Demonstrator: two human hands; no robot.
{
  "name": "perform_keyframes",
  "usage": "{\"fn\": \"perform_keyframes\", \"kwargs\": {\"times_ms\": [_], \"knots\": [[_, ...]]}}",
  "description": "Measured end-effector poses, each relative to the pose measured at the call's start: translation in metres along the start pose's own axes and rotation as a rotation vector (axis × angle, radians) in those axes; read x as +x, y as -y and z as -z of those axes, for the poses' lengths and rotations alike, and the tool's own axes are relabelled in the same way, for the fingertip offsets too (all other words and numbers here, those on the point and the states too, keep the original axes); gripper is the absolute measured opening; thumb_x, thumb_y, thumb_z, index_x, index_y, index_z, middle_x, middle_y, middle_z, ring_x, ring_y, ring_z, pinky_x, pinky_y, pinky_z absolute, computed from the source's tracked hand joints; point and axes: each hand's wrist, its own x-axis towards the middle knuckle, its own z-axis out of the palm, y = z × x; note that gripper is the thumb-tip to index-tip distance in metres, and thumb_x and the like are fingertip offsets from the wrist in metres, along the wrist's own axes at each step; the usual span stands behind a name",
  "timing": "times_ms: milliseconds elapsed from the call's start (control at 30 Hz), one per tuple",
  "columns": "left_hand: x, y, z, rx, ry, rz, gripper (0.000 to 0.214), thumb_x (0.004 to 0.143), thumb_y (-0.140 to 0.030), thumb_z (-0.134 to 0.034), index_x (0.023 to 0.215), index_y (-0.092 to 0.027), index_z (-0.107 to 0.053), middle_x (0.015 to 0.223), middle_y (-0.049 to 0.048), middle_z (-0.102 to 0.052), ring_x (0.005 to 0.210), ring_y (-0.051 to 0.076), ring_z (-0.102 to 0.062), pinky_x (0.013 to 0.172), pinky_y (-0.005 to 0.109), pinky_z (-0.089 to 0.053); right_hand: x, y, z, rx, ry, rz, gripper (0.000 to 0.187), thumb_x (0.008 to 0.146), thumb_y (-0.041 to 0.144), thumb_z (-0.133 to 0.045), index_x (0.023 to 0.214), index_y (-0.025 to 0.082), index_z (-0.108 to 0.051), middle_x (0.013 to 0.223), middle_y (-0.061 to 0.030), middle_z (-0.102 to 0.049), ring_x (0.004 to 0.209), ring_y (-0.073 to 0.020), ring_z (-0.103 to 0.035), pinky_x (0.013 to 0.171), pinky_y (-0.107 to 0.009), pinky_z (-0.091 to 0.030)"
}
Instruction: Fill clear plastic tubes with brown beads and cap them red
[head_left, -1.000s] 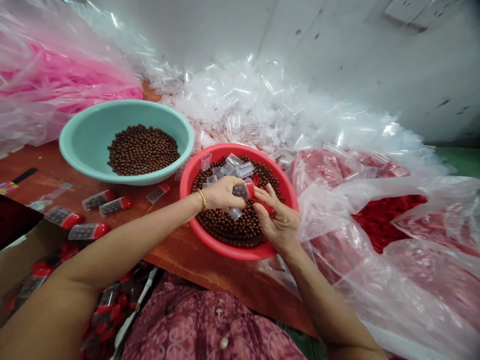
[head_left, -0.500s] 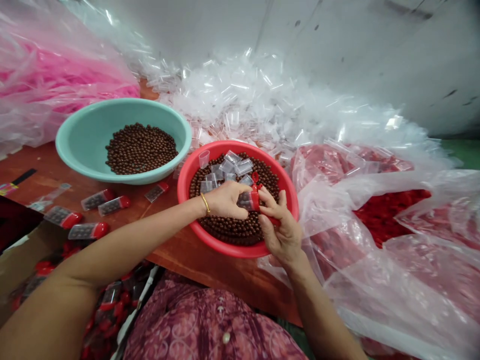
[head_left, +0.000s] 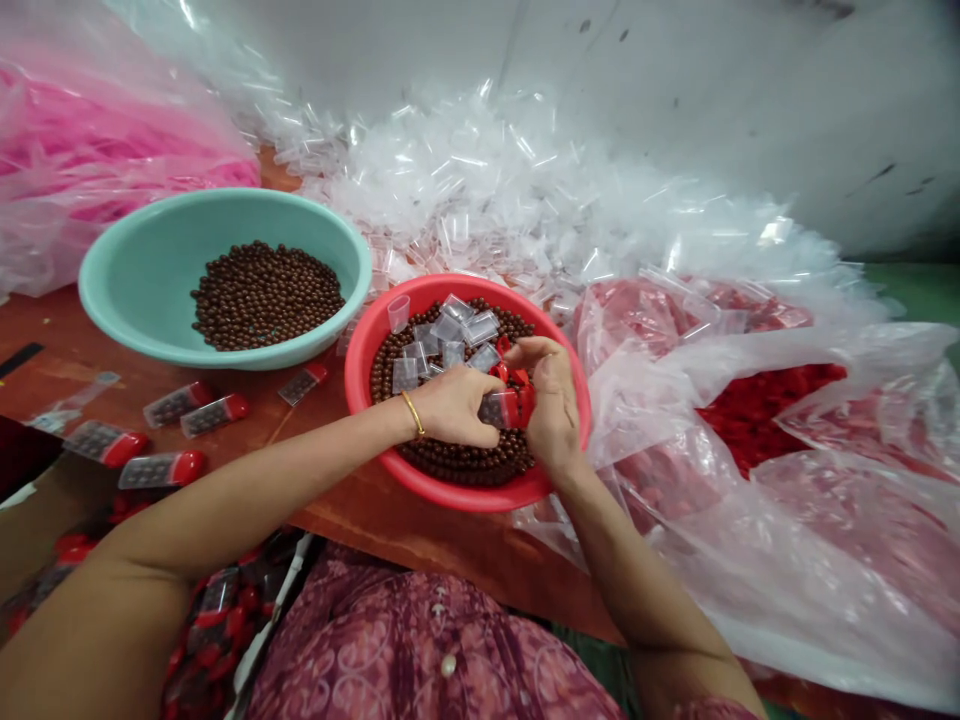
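My left hand [head_left: 454, 405], closed, grips a small clear plastic container [head_left: 495, 409] filled with brown balls. A red cap [head_left: 525, 407] sits at the container's right end. My right hand [head_left: 555, 405] curls against that cap, its palm facing left and its fingers bent over the top; part of its grip is hidden. Small red pieces [head_left: 514, 372] show beside the right fingers. Both hands are over a red basin [head_left: 465, 498], which holds brown balls [head_left: 442, 455] and several loose clear containers [head_left: 451, 328].
A teal basin [head_left: 112, 270] with brown balls stands to the left. Several filled, red-capped containers [head_left: 161, 469] lie before it, above a box of more [head_left: 217, 620]. Clear containers [head_left: 465, 180] are heaped behind. Plastic bags with red pieces [head_left: 772, 410] lie right; a pink-filled bag [head_left: 112, 140] is back left.
My right hand has turned and closed in on the container's red end, its fingers now bent over it. My left hand keeps its hold. The view has shifted slightly.
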Motion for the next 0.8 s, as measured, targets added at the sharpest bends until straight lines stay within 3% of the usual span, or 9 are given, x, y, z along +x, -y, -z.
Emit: {"fn": "perform_keyframes", "kwargs": {"times_ms": [133,300,433,567,600,667,733,800], "knots": [[-0.001,0.001,-0.001,0.143,-0.028,-0.03,0.009,0.056,-0.021,-0.059,0.062,-0.017,-0.053,0.051,-0.0031,-0.047,0.049,0.011,-0.044,0.051,0.024,-0.034,0.008,-0.013,-0.017,0.153,0.234,-0.269,0.061,0.092,0.058,-0.014,0.129,0.023,-0.047,0.118,-0.0076,-0.063,0.111,-0.0163,-0.059,0.095,-0.034,-0.047],[-0.005,0.005,-0.005,0.377,-0.012,-0.056,0.018,0.059,-0.025,-0.062,0.072,-0.014,-0.062,0.059,0.0045,-0.058,0.06,0.02,-0.057,0.058,0.028,-0.043,0.006,-0.016,-0.015,0.155,0.456,-0.402,0.067,0.087,0.064,-0.03,0.141,0.025,-0.037,0.14,-0.0044,-0.048,0.128,-0.0187,-0.046,0.107,-0.037,-0.038],[-0.001,0.006,-0.005,0.509,0.007,-0.003,0.024,0.064,-0.027,-0.059,0.081,-0.012,-0.064,0.069,0.0088,-0.065,0.068,0.023,-0.062,0.061,0.03,-0.046,0.01,-0.013,-0.02,0.204,0.408,-0.505,0.073,0.083,0.068,-0.033,0.141,0.023,-0.036,0.145,-0.0037,-0.043,0.135,-0.0181,-0.036,0.114,-0.036,-0.026],[-0.009,-0.005,0.013,0.519,-0.131,0.049,0.024,0.069,-0.029,-0.056,0.087,-0.015,-0.063,0.073,0.0049,-0.066,0.066,0.018,-0.06,0.059,0.026,-0.041,0.027,-0.007,-0.021,0.275,0.399,-0.564,0.084,0.084,0.069,0.0,0.137,0.017,-0.041,0.122,-0.0098,-0.062,0.116,-0.0207,-0.056,0.097,-0.038,-0.044],[-0.019,-0.01,0.021,0.519,-0.192,0.08,0.023,0.071,-0.03,-0.055,0.088,-0.016,-0.062,0.073,0.0035,-0.066,0.065,0.016,-0.059,0.059,0.025,-0.04,0.031,-0.006,-0.019,0.228,0.434,-0.531,0.084,0.085,0.067,0.002,0.132,0.017,-0.046,0.113,-0.0102,-0.066,0.107,-0.0215,-0.06,0.09,-0.038,-0.047],[-0.053,-0.015,0.039,0.543,-0.315,0.186,0.022,0.077,-0.034,-0.051,0.088,-0.018,-0.06,0.072,0.0006,-0.064,0.063,0.013,-0.056,0.06,0.023,-0.037,0.037,-0.003,-0.013,-0.01,0.542,-0.406,0.074,0.088,0.065,-0.01,0.117,0.016,-0.058,0.098,-0.0094,-0.07,0.092,-0.0219,-0.064,0.079,-0.035,-0.049],[-0.106,-0.008,0.056,0.614,-0.398,0.352,0.024,0.081,-0.039,-0.047,0.088,-0.019,-0.059,0.07,-0.0024,-0.061,0.063,0.011,-0.053,0.061,0.021,-0.034,0.036,-0.001,-0.009,-0.386,0.699,-0.244,0.055,0.089,0.057,-0.029,0.101,0.016,-0.065,0.09,-0.0086,-0.07,0.084,-0.0219,-0.065,0.076,-0.033,-0.047],[-0.169,0.012,0.066,0.708,-0.418,0.607,0.028,0.081,-0.047,-0.044,0.086,-0.022,-0.058,0.062,-0.0058,-0.056,0.057,0.011,-0.05,0.059,0.022,-0.03,0.03,0.0,-0.01,-0.735,0.855,-0.099,0.044,0.088,0.05,-0.041,0.095,0.015,-0.065,0.089,-0.0098,-0.07,0.084,-0.0232,-0.065,0.076,-0.033,-0.047]]}}
